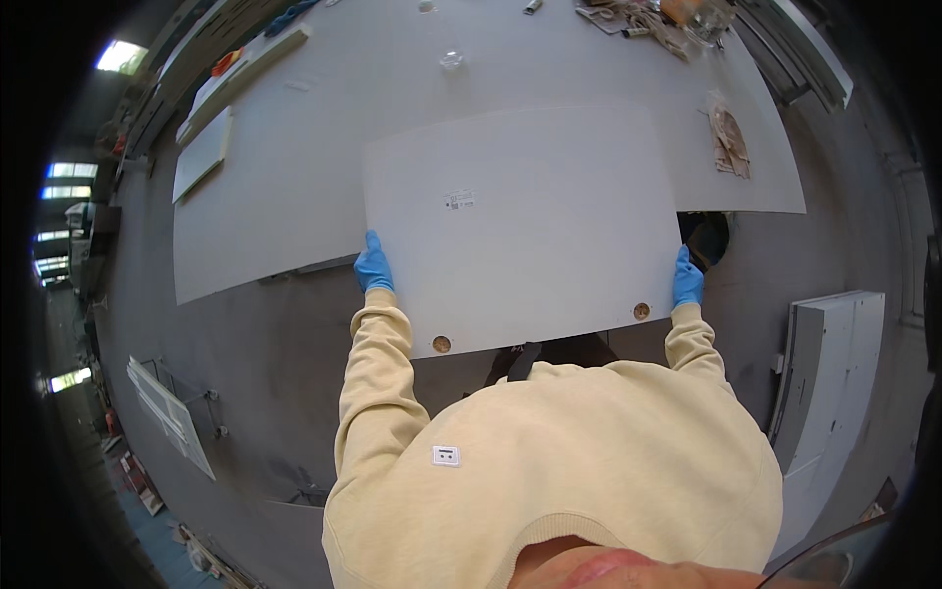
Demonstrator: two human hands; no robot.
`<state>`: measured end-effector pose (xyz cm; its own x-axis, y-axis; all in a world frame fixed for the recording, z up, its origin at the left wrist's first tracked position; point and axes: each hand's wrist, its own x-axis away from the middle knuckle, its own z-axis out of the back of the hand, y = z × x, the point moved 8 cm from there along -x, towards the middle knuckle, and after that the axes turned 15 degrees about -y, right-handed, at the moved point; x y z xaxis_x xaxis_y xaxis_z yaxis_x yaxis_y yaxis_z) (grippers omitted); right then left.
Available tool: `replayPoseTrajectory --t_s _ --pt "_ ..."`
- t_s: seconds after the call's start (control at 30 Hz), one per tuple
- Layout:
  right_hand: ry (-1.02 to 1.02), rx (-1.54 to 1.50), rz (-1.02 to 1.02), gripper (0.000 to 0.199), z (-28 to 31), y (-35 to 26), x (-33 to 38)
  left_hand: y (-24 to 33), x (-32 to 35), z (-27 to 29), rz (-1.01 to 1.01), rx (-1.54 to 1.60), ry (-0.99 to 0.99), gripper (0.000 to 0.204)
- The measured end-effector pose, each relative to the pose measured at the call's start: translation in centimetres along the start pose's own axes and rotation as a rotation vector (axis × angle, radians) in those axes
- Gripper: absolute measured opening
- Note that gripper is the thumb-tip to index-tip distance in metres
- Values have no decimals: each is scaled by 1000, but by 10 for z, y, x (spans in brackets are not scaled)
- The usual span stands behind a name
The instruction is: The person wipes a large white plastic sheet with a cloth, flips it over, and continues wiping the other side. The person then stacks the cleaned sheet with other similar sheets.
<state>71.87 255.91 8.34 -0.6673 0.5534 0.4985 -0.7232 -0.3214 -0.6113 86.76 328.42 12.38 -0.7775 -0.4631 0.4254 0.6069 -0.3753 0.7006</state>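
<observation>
A large white panel (530,226) spans the space between my hands, its far part over the white worktable (285,196) and its near edge reaching past the table toward my body. Two round holes (442,345) with a brown inside sit near its front corners, and a small printed label (459,200) is stuck on its upper left area. My left hand (374,266), in a blue glove, grips the panel's left edge with the thumb on top. Gripping the right edge is my gloved right hand (688,281). The fingers beneath the panel are hidden.
Tan work gloves (728,140) lie at the table's right; more gloves and clutter (638,22) are at the far right. White boards (204,157) rest along the left edge. A stack of white panels (829,378) stands on the floor at right, a wheeled rack (175,412) at left.
</observation>
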Motion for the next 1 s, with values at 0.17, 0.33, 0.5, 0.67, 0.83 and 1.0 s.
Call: replayPoseTrajectory --t_s 0.17,0.33,0.5,0.67,0.83,1.0 --pt "-17 84 -100 79 12 -14 -39 38 -44 -40 42 -30 -33 70" --pt "-150 146 -186 76 16 -40 -78 75 -80 -70 -63 -154 -100 69" --pt "-182 304 -238 76 29 -89 -86 89 -112 -81 -79 -511 -230 69" --pt "-167 420 -258 80 43 -113 -100 113 -124 -92 -96 -830 -384 71" --pt "-226 740 -391 60 67 -170 -97 150 -104 -114 79 -1038 -594 64" --pt "41 514 -6 44 124 -221 -135 131 -92 -102 -34 -1108 -373 57"
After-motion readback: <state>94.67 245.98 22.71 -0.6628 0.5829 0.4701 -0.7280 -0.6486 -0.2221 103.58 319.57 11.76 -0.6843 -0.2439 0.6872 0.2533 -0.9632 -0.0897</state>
